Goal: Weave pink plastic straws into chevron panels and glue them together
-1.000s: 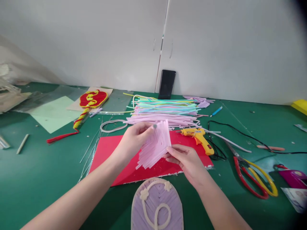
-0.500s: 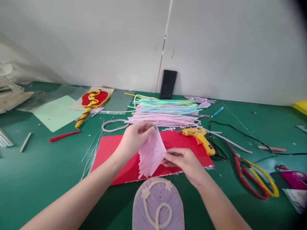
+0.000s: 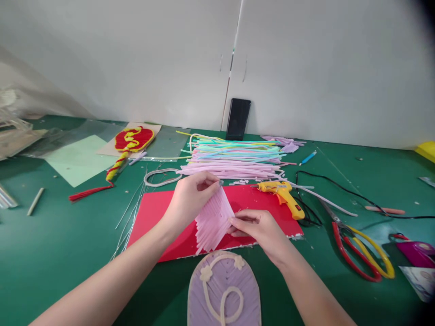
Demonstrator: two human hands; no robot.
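Note:
A pink panel of pipe cleaners (image 3: 215, 222), laid side by side with uneven ends, is held up over a red board (image 3: 152, 226). My left hand (image 3: 196, 195) pinches its upper corner between thumb and fingers. At the right edge of the panel, my right hand (image 3: 253, 224) grips it with thumb and fingertips. Just below, close to me, lies a rounded purple piece (image 3: 217, 280) with a cream looped line and small flowers on it. Behind the board is a pile of pastel pipe cleaners (image 3: 234, 158), pink nearest and turquoise farther back.
A yellow glue gun (image 3: 283, 197) rests on the board's right side, its black cord (image 3: 356, 197) trailing right. Scissors (image 3: 360, 251) with red and yellow handles lie beyond. A phone (image 3: 238, 118) leans on the wall. A red and yellow fan (image 3: 134, 139) and thin wires (image 3: 131, 217) lie left.
Almost nothing differs. Both hands keep hold of the pink pipe-cleaner panel, which has shifted very slightly left.

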